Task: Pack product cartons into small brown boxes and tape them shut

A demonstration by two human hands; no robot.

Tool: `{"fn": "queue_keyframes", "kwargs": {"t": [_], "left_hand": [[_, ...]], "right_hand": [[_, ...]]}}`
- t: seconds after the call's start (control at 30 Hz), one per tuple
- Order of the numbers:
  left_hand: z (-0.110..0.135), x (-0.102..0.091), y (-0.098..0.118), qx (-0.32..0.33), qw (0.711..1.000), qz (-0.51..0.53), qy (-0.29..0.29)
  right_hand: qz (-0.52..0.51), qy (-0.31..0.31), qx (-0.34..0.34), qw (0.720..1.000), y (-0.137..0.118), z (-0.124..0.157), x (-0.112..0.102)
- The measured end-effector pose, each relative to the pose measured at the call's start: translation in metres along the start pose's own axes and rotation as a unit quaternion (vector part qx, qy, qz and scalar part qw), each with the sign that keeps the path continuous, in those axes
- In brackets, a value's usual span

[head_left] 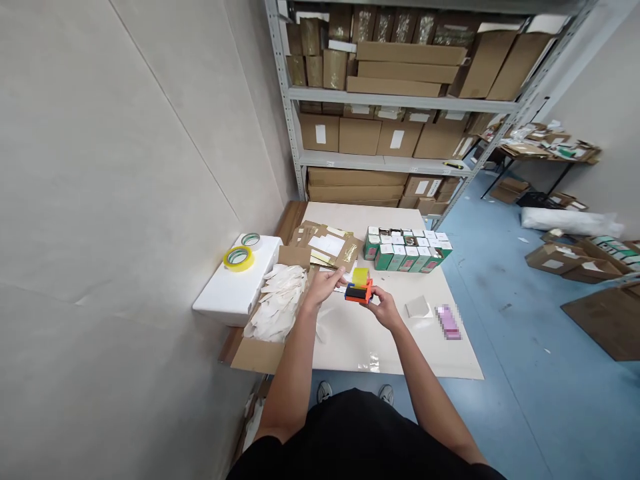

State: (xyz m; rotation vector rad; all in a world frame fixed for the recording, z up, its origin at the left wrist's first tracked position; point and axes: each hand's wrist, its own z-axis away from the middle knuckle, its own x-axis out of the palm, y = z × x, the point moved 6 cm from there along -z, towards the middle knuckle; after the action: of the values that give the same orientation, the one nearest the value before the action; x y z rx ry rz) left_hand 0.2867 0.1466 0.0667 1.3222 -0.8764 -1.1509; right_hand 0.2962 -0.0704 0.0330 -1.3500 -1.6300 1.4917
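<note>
- A person's right hand [385, 308] is closed around the near right end of a tape dispenser [369, 292], held above a pale table [345, 343].
- The left hand [323, 288] is raised just beside it, fingers partly bent; whether they touch the dispenser or pinch a tape end, I cannot tell.
- The dispenser, orange with a black part, carries a yellow tape roll [361, 275] on the side away from the hands.
- It should feel light and stiff, the roll smooth outside and tacky at its free end. The frame looks the surest hold; any cutting edge may be sharp.
- Beyond the right hand stand green-and-white cartons [407, 259]; left of the left hand, an open cardboard box [257, 355] holds crumpled white material [280, 300].
</note>
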Motion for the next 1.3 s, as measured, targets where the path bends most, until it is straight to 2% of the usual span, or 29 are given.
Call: {"fn": "queue_keyframes", "kwargs": {"t": [0.1,0.33,0.67,0.87,1.03,1.2,1.3], "left_hand": [[-0.006,0.026,0.007,-0.044,0.996,0.007,-0.081],[-0.017,0.061,0.002,-0.084,0.986,0.047,-0.138],[-0.021,0.08,0.011,-0.066,0.991,0.068,-0.09],[-0.018,0.092,0.018,-0.06,0.993,0.072,-0.065],[-0.022,0.096,0.017,-0.062,0.992,0.1,-0.039],[-0.025,0.089,0.035,0.002,0.997,0.081,-0.016],[-0.019,0.088,0.052,0.1,0.993,0.054,0.007]], "right_hand": [[0.017,0.009,-0.004,1.0,0.002,0.001,-0.011],[0.043,0.014,-0.011,0.999,0.001,0.004,-0.028],[0.057,0.017,-0.024,0.998,0.005,0.004,-0.048],[0.029,0.021,-0.038,0.999,0.006,0.003,-0.057],[0.022,0.015,-0.023,0.999,0.014,0.0,-0.065],[0.019,0.03,0.024,0.999,0.025,0.007,-0.069],[0.007,0.022,0.024,0.999,0.026,0.009,-0.067]]}}
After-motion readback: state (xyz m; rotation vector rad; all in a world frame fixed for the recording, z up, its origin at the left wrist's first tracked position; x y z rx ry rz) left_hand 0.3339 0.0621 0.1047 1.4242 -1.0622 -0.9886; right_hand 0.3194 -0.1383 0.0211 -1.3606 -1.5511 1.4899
